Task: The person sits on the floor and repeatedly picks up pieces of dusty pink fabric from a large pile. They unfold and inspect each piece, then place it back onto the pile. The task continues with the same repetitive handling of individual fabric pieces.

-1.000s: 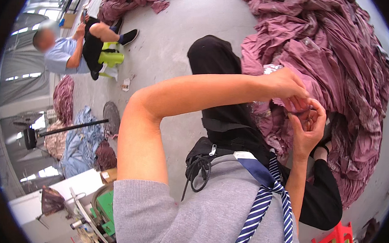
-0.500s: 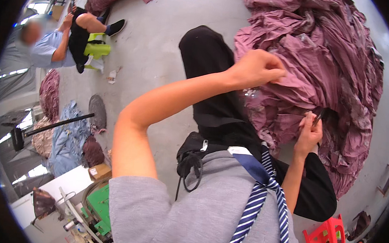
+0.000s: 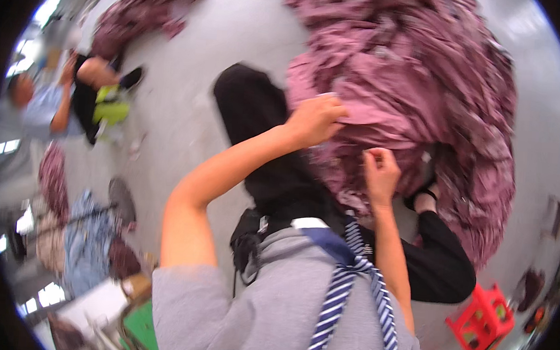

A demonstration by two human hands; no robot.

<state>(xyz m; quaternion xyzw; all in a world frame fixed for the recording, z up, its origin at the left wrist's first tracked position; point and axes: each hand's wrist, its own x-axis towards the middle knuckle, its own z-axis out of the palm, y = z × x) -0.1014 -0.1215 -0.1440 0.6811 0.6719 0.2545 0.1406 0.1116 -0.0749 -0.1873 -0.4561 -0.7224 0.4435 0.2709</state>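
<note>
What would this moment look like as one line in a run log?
left hand: gripping purple fabric pile | right hand: pinching fabric edge | nearby: red crate on floor | another person seated far left

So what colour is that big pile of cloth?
The cloth pile is purplish pink, a dusty mauve, clearest in the head view.

Worn on the head, looking steeply down over a grey-shirted chest and out across the pale floor [image 3: 180,137], fisheye bending every edge toward a dark round rim (only one view here, so nothing shared). Close to the two hands, left hand [image 3: 315,119] and right hand [image 3: 381,175], both at the mauve cloth heap [image 3: 426,88]. Farther off, upper left, a seated person [image 3: 53,106], small and blurred.
</note>
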